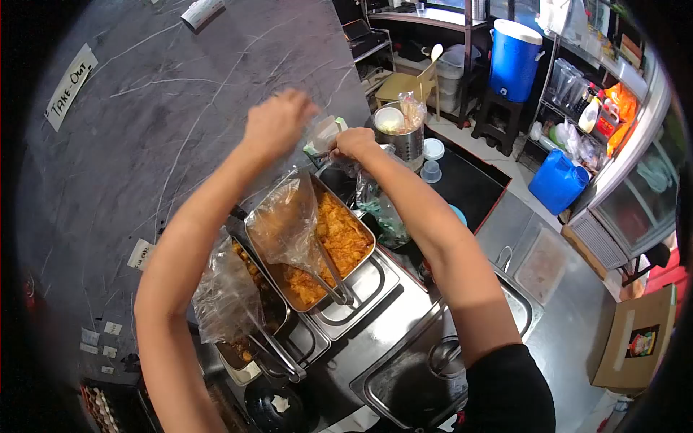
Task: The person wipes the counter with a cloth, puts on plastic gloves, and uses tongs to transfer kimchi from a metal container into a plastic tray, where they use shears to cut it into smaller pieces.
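Observation:
My right hand (354, 143) is closed at the edge of a small white packet with green corners (325, 136), beyond the food trays. My left hand (278, 126) is raised just left of the packet, its fingers smeared by motion. Below my hands sits a steel tray of orange-coloured food (339, 234), with a clear plastic bag (285, 224) draped over part of it and metal tongs (336, 285) at its near end. To its left, a second tray of darker food (271, 310) lies partly under another clear bag (227, 296), with its own tongs (281, 357).
A steel canister (408, 144) holding sticks and a white cup stands beyond my right hand, near small clear tubs (431, 169). A grey marbled panel (180, 94) with a take-out sign (71, 86) rises at left. A sink (411, 375) lies at lower right.

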`<state>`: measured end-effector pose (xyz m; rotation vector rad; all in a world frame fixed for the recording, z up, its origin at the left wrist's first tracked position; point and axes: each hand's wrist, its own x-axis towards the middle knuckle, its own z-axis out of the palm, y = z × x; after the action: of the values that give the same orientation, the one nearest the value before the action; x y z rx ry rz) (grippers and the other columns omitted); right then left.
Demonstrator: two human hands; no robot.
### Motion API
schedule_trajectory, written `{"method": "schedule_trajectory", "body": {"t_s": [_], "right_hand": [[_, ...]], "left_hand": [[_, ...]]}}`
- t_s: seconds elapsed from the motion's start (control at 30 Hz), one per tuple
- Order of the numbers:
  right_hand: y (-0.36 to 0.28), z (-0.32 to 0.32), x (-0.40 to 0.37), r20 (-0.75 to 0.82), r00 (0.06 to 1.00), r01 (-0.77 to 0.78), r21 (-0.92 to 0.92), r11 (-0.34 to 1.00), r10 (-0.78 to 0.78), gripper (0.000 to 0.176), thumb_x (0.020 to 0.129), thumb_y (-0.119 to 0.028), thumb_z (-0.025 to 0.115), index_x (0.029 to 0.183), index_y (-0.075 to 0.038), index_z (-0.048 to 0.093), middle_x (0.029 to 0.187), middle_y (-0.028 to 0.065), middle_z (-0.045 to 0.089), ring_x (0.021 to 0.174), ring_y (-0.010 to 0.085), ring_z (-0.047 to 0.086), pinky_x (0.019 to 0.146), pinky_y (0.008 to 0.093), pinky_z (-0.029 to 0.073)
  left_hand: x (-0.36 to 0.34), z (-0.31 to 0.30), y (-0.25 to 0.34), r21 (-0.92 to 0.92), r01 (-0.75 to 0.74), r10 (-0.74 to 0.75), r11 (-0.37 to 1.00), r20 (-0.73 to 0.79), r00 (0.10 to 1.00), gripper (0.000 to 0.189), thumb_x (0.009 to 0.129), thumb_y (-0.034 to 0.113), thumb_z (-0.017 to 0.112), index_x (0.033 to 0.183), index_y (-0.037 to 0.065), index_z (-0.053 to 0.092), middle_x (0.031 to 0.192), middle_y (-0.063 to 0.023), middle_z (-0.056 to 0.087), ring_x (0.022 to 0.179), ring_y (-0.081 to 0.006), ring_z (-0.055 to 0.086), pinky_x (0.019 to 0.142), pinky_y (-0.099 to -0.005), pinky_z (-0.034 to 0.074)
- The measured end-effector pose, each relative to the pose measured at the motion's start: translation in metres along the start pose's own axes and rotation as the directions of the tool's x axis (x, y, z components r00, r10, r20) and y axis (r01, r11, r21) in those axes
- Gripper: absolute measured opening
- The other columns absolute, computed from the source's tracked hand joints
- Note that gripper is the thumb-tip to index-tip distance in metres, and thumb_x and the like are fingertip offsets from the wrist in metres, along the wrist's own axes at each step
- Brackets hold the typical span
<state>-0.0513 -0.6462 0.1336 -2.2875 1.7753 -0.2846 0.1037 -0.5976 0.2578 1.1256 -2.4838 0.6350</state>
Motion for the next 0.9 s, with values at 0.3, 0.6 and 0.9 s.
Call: {"method": "schedule_trajectory", "body": {"t_s": [0.3,0.6,0.9], "right_hand": [[-0.002,0.013,-0.003,-0.243,0.958,0.111,-0.181,0.977,-0.154,0.029,0.088,-0.022,0.052,0.107,-0.012,0.071,0.12,0.01,0.061,0.103,0.0313,0.065,0.083,0.0417,0.053],[-0.003,0.009,0.009,-0.173,0.979,0.086,-0.133,0.987,-0.108,0.028,0.089,-0.025,0.052,0.109,-0.026,0.071,0.119,0.0092,0.063,0.102,0.0294,0.066,0.08,0.0418,0.054],[-0.009,0.009,0.002,-0.162,0.985,0.034,-0.108,0.994,-0.051,0.03,0.089,-0.023,0.05,0.11,-0.014,0.071,0.121,0.0089,0.063,0.105,0.0261,0.065,0.083,0.0408,0.053]], "left_hand": [[0.002,0.056,-0.014,0.316,-0.129,0.086,0.94,0.146,0.985,0.02,0.081,0.012,0.057,0.1,0.01,0.063,0.098,-0.011,0.062,0.087,-0.0308,0.066,0.065,-0.0401,0.056],[-0.008,0.001,-0.028,0.178,-0.191,0.19,0.965,0.025,0.982,0.013,0.079,0.003,0.053,0.091,0.007,0.055,0.091,-0.0104,0.061,0.081,-0.0323,0.065,0.065,-0.0446,0.052],[0.01,0.014,-0.015,-0.164,-0.241,0.212,0.957,-0.174,0.961,0.007,0.085,0.012,0.057,0.088,0.006,0.058,0.082,-0.0117,0.062,0.075,-0.0331,0.065,0.065,-0.0407,0.053]]}}
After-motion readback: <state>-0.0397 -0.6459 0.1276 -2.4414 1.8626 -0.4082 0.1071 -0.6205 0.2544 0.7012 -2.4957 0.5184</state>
